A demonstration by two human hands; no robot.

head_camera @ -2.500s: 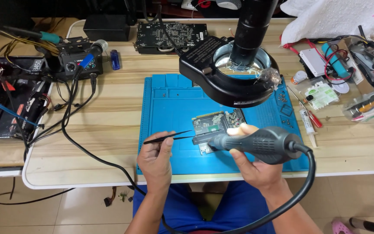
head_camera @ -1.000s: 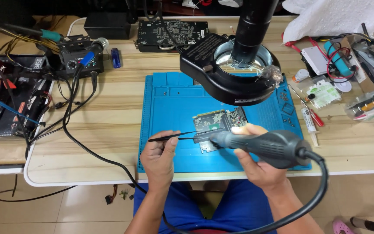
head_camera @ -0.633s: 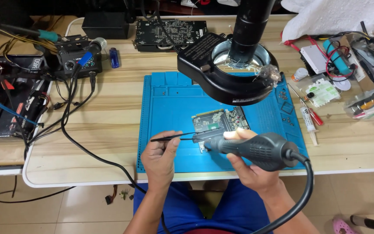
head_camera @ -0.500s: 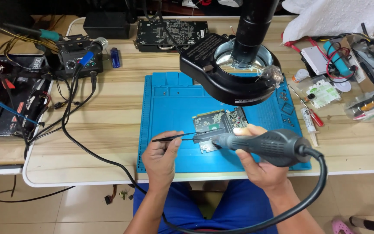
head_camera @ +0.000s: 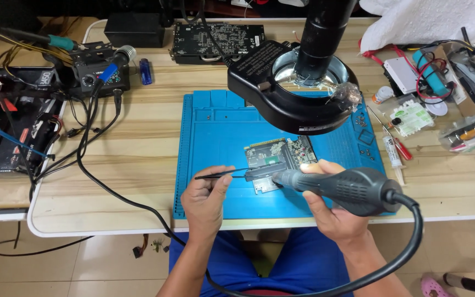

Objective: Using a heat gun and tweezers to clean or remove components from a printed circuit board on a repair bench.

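Observation:
A small green circuit board (head_camera: 281, 158) lies on a blue work mat (head_camera: 215, 143), under a black ring-light magnifier (head_camera: 295, 91). My left hand (head_camera: 207, 201) pinches black tweezers (head_camera: 221, 174) whose tips reach the board's near edge. My right hand (head_camera: 333, 212) grips a thick grey hot-air handpiece (head_camera: 344, 188) with its nozzle aimed at the same spot on the board. A black hose (head_camera: 408, 242) runs from the handpiece down past my right arm.
A soldering station (head_camera: 97, 74) with cables and a blue lighter (head_camera: 145, 71) sit at the back left. A dark circuit card (head_camera: 215, 41) lies behind the mat. Screwdrivers (head_camera: 394, 146), tubes and wired parts clutter the right side. Electronics fill a side table (head_camera: 6, 126).
The handpiece and both hands shifted slightly over the board, moving a little left then back. The tweezers stay at the board's edge.

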